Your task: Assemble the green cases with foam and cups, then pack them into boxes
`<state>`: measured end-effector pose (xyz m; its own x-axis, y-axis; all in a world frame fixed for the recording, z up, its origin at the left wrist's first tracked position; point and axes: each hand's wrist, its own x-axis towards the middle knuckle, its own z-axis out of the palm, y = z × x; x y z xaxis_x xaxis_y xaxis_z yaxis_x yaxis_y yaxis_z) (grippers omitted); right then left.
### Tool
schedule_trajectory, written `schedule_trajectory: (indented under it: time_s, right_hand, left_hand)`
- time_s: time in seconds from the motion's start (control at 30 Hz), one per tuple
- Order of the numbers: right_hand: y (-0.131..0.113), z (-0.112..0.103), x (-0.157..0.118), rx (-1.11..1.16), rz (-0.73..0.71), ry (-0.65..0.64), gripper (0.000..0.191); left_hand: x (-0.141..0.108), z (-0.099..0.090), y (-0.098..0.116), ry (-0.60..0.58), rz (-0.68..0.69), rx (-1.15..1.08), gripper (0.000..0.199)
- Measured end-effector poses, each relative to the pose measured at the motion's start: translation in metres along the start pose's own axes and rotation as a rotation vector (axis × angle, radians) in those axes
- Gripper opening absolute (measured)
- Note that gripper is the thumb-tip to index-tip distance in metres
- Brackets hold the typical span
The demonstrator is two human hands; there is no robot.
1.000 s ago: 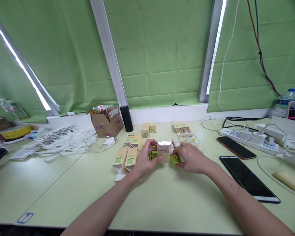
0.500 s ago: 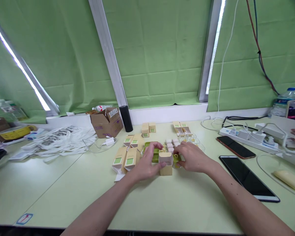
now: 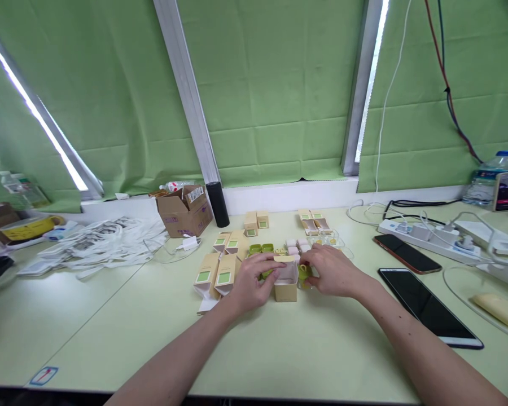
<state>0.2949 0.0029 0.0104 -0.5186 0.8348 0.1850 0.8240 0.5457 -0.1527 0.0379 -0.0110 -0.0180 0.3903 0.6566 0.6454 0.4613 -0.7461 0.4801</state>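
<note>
A small kraft box [image 3: 286,291] stands open-topped near the middle of the table. My left hand [image 3: 254,282] has its thumb and fingers closed on the box's upper left flap. At the box's right side, my right hand [image 3: 331,269] pinches a small yellow-green item [image 3: 305,273] with clear plastic about it. Green pieces [image 3: 261,248] and pink-white pieces [image 3: 297,246] sit behind the box. Several kraft boxes with green labels [image 3: 224,272] lie to the left of my left hand.
Two boxes [image 3: 250,223] stand farther back, two more [image 3: 314,221] back right. A carton [image 3: 184,213], black cylinder [image 3: 217,204] and white straps [image 3: 105,242] are left. Phones [image 3: 427,307] and a power strip [image 3: 427,239] lie right.
My left hand has shifted its fingers onto the box's flap, and the box's opening shows more. My right hand has barely moved. The other person's hand at the right edge has left view.
</note>
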Motion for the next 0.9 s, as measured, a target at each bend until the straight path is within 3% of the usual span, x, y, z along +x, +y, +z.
schedule_trajectory:
  time_s: [0.33,0.57,0.7,0.9]
  right_hand:
    - [0.015,-0.011,-0.004,0.075,0.003,0.334,0.020]
    - [0.023,-0.007,-0.001,0.547,-0.043,0.654,0.027]
    - [0.008,0.001,0.001,0.924,-0.090,0.671,0.033]
    - [-0.018,0.010,0.001,0.942,-0.173,0.578,0.030]
  left_hand:
    - [0.002,0.001,0.003,0.005,-0.102,-0.119,0.040]
    - [0.002,0.002,0.002,-0.030,-0.172,-0.155,0.051]
    - [0.001,0.003,0.000,-0.051,-0.189,-0.176,0.058]
    - [-0.001,0.008,-0.007,-0.022,-0.199,-0.189,0.062]
